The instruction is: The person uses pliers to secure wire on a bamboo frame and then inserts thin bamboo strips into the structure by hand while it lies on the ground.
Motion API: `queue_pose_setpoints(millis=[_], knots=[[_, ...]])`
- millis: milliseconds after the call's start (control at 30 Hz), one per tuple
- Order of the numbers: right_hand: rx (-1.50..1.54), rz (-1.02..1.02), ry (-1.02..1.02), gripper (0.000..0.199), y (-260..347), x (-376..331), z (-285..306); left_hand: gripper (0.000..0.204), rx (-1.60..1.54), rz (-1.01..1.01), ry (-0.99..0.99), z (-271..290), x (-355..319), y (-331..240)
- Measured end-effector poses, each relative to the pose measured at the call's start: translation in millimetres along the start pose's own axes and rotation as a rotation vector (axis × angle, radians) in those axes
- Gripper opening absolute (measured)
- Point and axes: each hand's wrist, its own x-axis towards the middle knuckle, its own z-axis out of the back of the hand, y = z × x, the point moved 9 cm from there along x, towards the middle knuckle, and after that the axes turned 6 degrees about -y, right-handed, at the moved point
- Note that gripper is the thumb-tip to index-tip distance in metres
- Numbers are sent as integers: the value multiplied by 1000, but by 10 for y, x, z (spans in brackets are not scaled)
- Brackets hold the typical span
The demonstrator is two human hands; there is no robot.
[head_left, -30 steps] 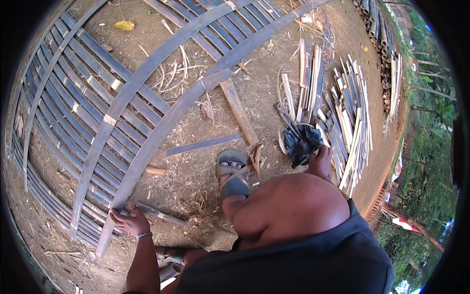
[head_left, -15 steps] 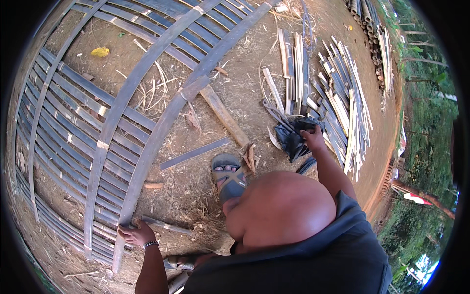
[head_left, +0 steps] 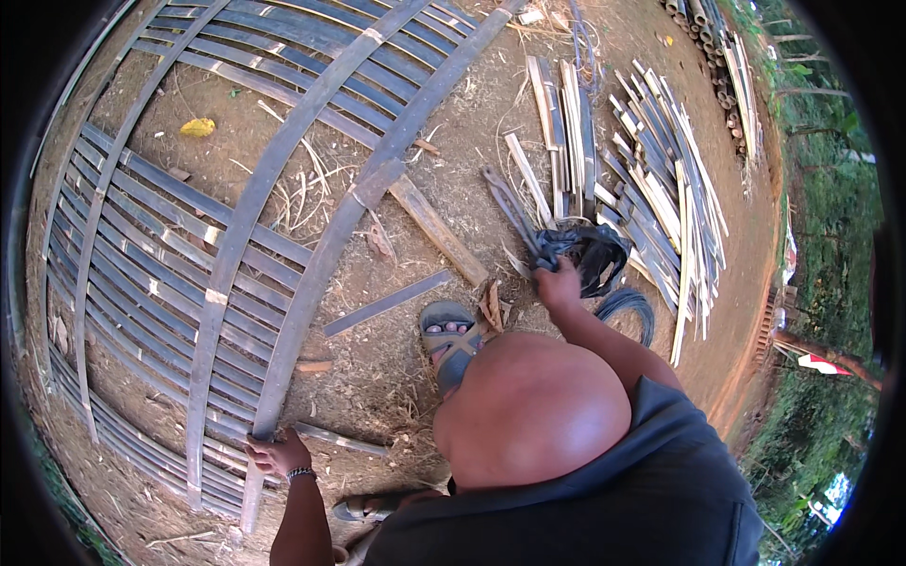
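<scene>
Right hand (head_left: 559, 283) has lifted a long flat dark tool (head_left: 514, 215) out of the black bag (head_left: 590, 253); a second ago it was buried in the bag, half a second ago just at its mouth. Tool now angles up-left over the dirt, clear of the bag. Left hand (head_left: 276, 453) has slid slightly along the curved bamboo strip (head_left: 311, 283).

We see an outdoor bamboo-working yard on bare earth. A large woven lattice of split strips (head_left: 189, 236) fills the left of the frame, loose cut slats (head_left: 651, 179) lie heaped at upper right, shavings litter the soil, and green trees (head_left: 830, 189) edge the right.
</scene>
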Motion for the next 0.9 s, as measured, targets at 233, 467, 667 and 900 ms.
queue_pose_setpoints(millis=[233, 467, 667, 900], knots=[[192, 378, 150, 38, 573, -480, -205, 108, 3, 11, 45, 20, -5, -4], [-194, 307, -96, 29, -155, -61, 320, 110, -37, -24, 22, 7, -27, -15], [-311, 289, 2, 29, -134, 148, 258, 110, -10, -12, 38, -56, 1, 24], [-299, 316, -48, 31, 126, 129, 231, 110, -45, -49, 34, -43, 22, 45]])
